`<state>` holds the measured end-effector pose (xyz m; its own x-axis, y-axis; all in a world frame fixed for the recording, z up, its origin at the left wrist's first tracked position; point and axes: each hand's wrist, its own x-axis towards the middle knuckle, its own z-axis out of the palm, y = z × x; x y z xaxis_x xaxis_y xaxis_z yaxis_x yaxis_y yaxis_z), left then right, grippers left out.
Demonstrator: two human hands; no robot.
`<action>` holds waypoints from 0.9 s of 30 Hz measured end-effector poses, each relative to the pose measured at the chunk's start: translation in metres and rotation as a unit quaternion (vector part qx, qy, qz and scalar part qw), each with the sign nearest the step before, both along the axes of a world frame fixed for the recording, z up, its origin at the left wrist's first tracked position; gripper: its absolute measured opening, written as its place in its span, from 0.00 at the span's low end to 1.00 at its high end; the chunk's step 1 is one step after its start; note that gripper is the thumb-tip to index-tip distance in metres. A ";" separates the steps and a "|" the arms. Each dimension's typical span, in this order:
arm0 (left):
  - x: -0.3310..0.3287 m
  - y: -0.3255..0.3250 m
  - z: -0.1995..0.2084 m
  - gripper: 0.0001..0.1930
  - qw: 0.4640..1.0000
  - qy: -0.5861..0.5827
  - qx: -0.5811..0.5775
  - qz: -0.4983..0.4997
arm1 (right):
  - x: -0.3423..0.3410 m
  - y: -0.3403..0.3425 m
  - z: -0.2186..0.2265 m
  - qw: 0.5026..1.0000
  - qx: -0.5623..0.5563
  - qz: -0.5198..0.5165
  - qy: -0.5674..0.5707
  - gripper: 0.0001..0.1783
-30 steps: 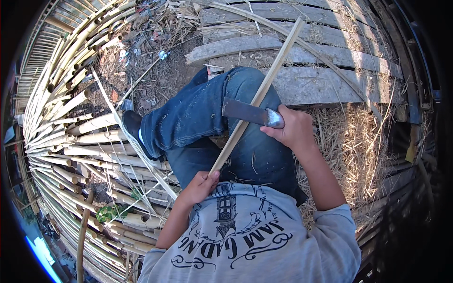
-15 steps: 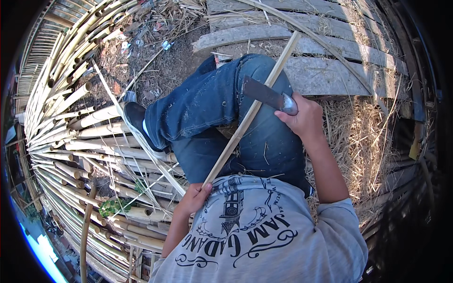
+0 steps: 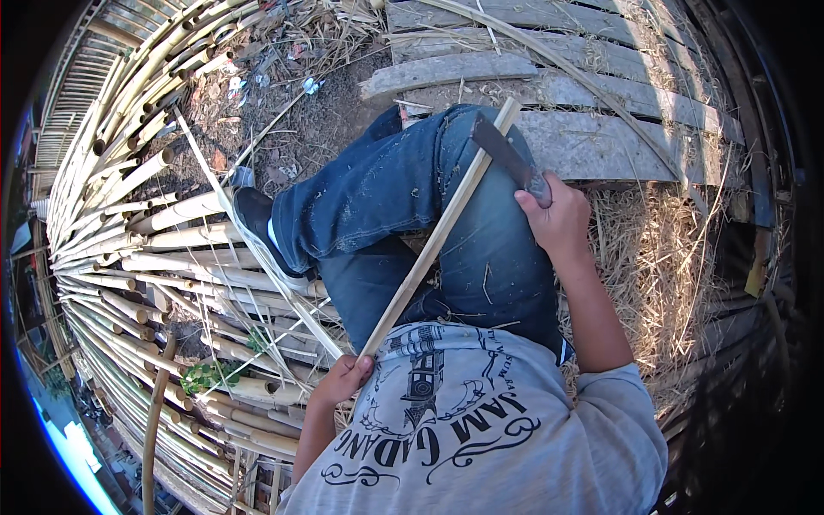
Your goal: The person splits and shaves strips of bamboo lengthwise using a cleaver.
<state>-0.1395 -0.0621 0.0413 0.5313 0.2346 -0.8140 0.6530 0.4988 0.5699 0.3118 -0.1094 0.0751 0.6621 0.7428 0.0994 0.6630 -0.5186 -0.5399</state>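
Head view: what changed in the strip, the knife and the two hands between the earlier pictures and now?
The left hand has drawn the strip back toward the body, so its far end sits nearer the knee. The knife in the right hand now crosses closer to that end, tilted more steeply. Both grips and the crossed legs stayed.

Your left hand (image 3: 343, 380) is low, close in at your left side, curled in a pinching grip. Your right hand (image 3: 560, 221) is farther forward, beside your bent knee (image 3: 457, 142), closed in a fist-like grip, its bare forearm (image 3: 599, 305) reaching ahead.
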 end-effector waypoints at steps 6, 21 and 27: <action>-0.057 -0.001 -0.004 0.28 1.000 -0.003 0.003 -0.003 | 0.016 0.002 -0.013 0.997 -0.006 -0.061 0.039 0.31; 0.090 0.048 -0.006 0.28 0.979 -0.027 0.128 -0.159 | 0.010 -0.024 0.009 0.984 0.040 0.162 -0.060 0.35; 0.102 0.050 -0.006 0.26 0.975 -0.027 0.164 -0.145 | 0.007 -0.020 0.004 0.994 0.021 0.104 -0.010 0.36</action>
<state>-0.0373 -0.0124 0.0357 0.6541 0.3116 -0.6892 0.7039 0.0827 0.7055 0.3185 -0.1297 0.0794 0.4916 0.8587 0.1450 0.7645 -0.3458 -0.5441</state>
